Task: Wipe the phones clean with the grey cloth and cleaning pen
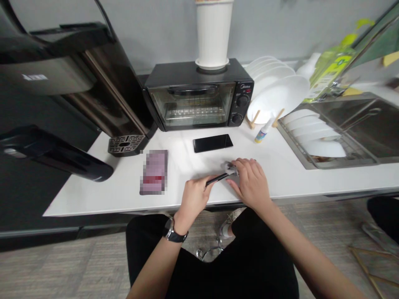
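Note:
Near the counter's front edge, my left hand [196, 195], with a black watch on its wrist, is closed around a thin dark object [215, 180] seen nearly edge-on. My right hand [251, 182] pinches a small greyish-white cloth or tissue [231, 168] against the object's far end. Beyond my hands a black phone [213, 143] lies flat on the white counter [177, 199]. A pixelated purple item [155, 172] lies to the left. Right of the phone stands a small white bottle with a yellow base [262, 133].
A toaster oven [199, 104] with a white pot [214, 33] on top stands at the back. Left are a coffee machine [106, 91] and a dark cylinder [71, 158]. Plates [277, 99], a green soap bottle [332, 70] and a sink [358, 164] are right.

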`<act>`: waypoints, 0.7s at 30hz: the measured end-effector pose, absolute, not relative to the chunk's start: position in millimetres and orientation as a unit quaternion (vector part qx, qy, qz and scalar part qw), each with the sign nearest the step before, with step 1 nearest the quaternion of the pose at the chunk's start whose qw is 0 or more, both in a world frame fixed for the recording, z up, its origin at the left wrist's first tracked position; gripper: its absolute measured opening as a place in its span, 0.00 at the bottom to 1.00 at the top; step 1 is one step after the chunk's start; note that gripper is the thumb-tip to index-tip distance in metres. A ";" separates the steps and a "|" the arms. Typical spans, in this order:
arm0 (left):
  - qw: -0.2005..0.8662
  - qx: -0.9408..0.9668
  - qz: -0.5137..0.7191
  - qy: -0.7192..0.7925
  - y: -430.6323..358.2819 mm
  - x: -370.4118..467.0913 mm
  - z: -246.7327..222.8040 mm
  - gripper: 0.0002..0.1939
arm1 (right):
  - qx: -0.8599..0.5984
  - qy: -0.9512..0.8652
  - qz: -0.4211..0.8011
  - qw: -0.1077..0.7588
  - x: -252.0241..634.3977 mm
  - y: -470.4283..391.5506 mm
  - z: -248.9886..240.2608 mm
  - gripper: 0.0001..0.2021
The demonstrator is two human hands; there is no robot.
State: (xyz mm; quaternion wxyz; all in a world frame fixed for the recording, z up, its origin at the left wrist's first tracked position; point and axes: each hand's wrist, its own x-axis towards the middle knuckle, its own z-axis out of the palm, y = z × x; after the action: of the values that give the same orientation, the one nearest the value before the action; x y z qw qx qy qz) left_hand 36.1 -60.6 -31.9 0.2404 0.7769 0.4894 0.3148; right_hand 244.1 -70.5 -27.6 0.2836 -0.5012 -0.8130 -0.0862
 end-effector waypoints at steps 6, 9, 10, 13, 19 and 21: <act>0.185 0.796 0.253 0.517 -57.5 35.1 -33.8 0.13 | -0.475 -0.814 -0.034 0.331 181.5 -91.9 -30.4 0.28; 0.160 0.802 0.228 0.529 -57.3 31.7 -35.1 0.14 | -0.425 -0.859 -0.037 0.282 190.8 -91.5 -29.5 0.30; 0.165 0.798 0.239 0.528 -58.0 31.6 -34.6 0.13 | -0.431 -0.859 -0.053 0.271 205.9 -86.3 -28.9 0.31; 0.198 0.783 0.293 0.511 -60.7 33.8 -31.3 0.13 | -0.514 -0.809 -0.095 0.270 247.7 -68.4 -26.3 0.33; 0.211 0.788 0.258 0.518 -56.7 33.6 -33.1 0.12 | -0.552 -0.759 -0.065 0.340 182.0 -84.0 -33.3 0.41; 0.198 0.792 0.228 0.531 -55.7 31.0 -35.8 0.10 | -0.457 -0.833 -0.049 0.308 171.5 -93.8 -34.7 0.40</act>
State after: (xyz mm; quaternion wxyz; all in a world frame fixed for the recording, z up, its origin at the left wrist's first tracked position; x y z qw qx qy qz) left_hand 31.0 -55.7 -35.8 0.1984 0.7917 0.5311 0.2276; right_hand 171.5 -93.8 -34.7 0.3079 -0.4567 -0.8332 -0.0493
